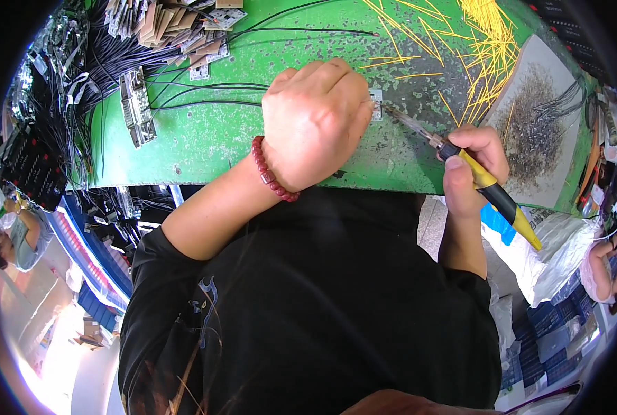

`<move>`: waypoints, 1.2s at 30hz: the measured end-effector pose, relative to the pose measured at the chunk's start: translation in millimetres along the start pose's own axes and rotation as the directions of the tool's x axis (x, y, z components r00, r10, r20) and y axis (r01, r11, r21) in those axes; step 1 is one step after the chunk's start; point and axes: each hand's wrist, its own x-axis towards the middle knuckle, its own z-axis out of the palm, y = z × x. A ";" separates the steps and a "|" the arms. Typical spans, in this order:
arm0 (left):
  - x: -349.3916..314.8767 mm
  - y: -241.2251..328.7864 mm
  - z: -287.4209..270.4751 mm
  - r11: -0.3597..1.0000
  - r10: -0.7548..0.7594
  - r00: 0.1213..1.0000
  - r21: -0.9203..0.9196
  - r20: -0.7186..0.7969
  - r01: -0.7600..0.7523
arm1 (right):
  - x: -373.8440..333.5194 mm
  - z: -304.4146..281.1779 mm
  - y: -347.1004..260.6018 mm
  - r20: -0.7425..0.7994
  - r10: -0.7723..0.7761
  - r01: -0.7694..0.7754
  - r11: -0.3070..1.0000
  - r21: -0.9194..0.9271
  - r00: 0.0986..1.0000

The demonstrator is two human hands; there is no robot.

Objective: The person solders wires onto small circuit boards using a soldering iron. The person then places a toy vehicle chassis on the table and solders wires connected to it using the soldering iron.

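My right hand (471, 166) grips a soldering iron (490, 184) with a yellow and black handle. Its metal tip points left, at or very near a small whitish circuit board (375, 105); whether they touch is hard to tell. My left hand (319, 117) is closed over the table beside that board, its fingertips bent down out of sight. Thin black cables (212, 86) run from the left in under this hand. Whatever its fingers pinch is hidden by the hand itself.
On the green worn tabletop (205, 149) lie a metal fixture (137, 108), a pile of boards with black cables (177, 28) and scattered yellow solder-like sticks (488, 41). A grey board with dark residue (537, 124) lies at the right. Other people sit at both far sides.
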 end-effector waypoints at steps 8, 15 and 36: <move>-0.8 -1.1 0.2 1.000 0.004 1.000 0.007 -0.002 -0.004 | 1.1 1.2 0.3 0.013 0.039 -0.039 0.999 -0.004 0.999; -0.5 0.7 -1.4 1.000 -0.008 1.000 0.000 0.013 0.008 | 0.3 0.4 2.6 -0.066 0.001 0.000 1.000 0.018 0.998; 3.1 2.5 -6.0 0.999 -0.044 0.995 0.005 0.089 0.044 | 2.1 1.7 -0.8 -0.009 0.050 -0.051 0.998 -0.032 0.999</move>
